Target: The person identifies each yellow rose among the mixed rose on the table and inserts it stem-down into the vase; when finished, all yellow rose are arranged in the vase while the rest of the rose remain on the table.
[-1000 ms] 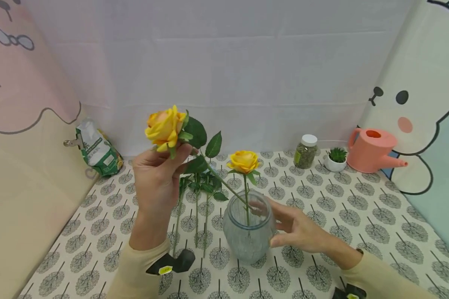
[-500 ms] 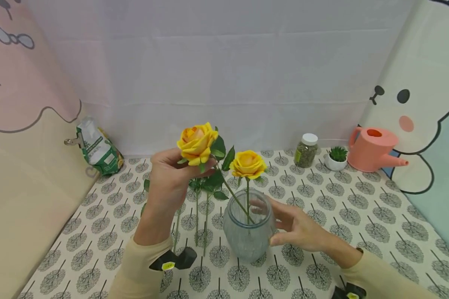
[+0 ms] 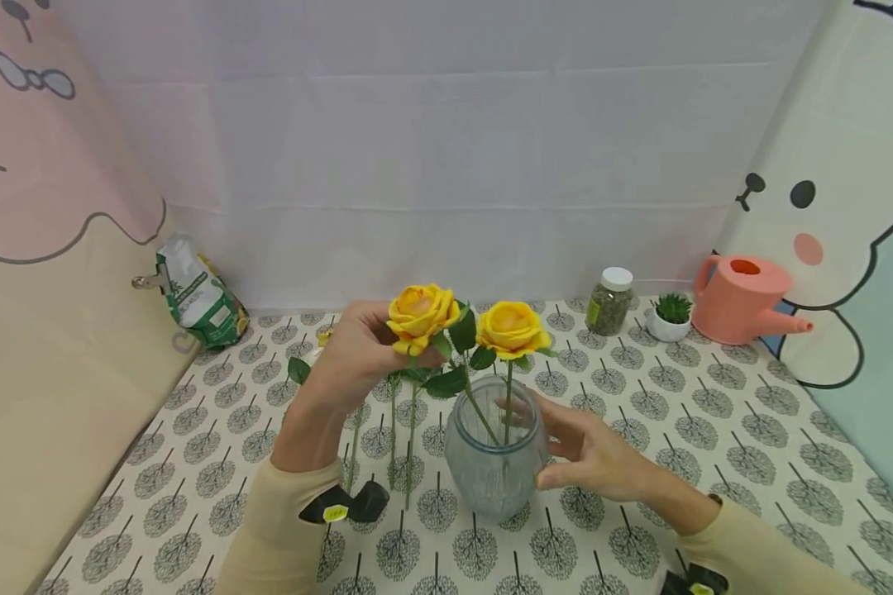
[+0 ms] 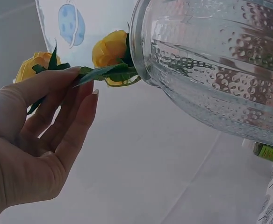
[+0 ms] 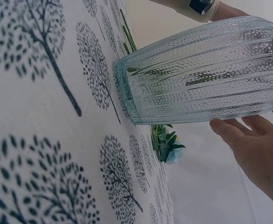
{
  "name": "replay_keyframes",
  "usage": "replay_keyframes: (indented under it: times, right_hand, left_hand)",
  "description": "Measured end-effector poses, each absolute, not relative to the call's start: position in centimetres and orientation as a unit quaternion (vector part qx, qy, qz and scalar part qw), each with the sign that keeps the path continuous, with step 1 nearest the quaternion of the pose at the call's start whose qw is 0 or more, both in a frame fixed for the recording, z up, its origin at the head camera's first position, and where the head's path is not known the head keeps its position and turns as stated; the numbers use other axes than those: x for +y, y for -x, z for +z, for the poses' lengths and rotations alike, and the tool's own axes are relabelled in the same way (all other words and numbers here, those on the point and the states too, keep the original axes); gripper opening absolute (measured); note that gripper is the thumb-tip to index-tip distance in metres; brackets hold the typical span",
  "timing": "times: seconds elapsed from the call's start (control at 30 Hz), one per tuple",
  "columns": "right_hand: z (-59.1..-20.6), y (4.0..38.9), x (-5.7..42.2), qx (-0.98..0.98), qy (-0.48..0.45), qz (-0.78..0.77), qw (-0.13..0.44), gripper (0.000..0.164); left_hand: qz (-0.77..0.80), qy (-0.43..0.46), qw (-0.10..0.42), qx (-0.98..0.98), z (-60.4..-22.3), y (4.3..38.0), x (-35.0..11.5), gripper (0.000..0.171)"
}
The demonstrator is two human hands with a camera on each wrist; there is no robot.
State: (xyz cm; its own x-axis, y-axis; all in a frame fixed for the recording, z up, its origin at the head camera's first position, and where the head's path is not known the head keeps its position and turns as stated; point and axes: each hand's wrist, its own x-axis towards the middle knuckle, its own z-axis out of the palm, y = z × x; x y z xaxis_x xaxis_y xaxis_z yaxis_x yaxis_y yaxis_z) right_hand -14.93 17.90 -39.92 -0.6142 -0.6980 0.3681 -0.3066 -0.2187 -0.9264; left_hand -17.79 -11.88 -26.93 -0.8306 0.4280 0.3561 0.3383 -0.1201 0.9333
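My left hand (image 3: 346, 359) pinches a yellow rose (image 3: 422, 317) just below its bloom. Its leafy stem slants down into the mouth of a ribbed glass vase (image 3: 494, 483). A second yellow rose (image 3: 513, 329) stands in the vase, to the right of the first. My right hand (image 3: 599, 456) holds the vase's right side, thumb in front and fingers behind. In the left wrist view, thumb and fingertips meet at the stem beneath the held bloom (image 4: 31, 67). The right wrist view has the vase (image 5: 197, 74) standing on the patterned cloth, with stem ends inside.
Several flower stems (image 3: 411, 450) lie on the cloth left of the vase, their heads partly behind my left hand. A light blue bloom (image 5: 175, 155) shows there. Behind stand a clipped bag (image 3: 202, 302), a lidded jar (image 3: 608, 304), a potted succulent (image 3: 671, 314) and a coral watering can (image 3: 740, 302).
My left hand has moved right and down with its rose, whose stem is now deeper and steeper in the vase. The standing rose has shifted right. My right hand has stayed put.
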Motion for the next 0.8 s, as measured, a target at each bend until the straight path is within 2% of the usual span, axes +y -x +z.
replay_keyframes:
  times: [0.33,0.63,0.8]
  right_hand:
    - [-40.0,14.9,17.9,0.607,0.412,-0.662,0.149,0.091]
    - [-40.0,14.9,17.9,0.600,0.422,-0.662,0.155,0.090]
    - [-40.0,14.8,17.9,0.606,0.412,-0.662,0.156,0.091]
  left_hand:
    - [0.685,-0.285,0.060,0.668,-27.4,18.0,-11.3,0.038]
    - [0.676,-0.324,0.113,0.652,-28.7,18.7,-10.1,0.037]
    - [0.667,-0.318,0.145,0.658,-29.5,19.3,-9.5,0.037]
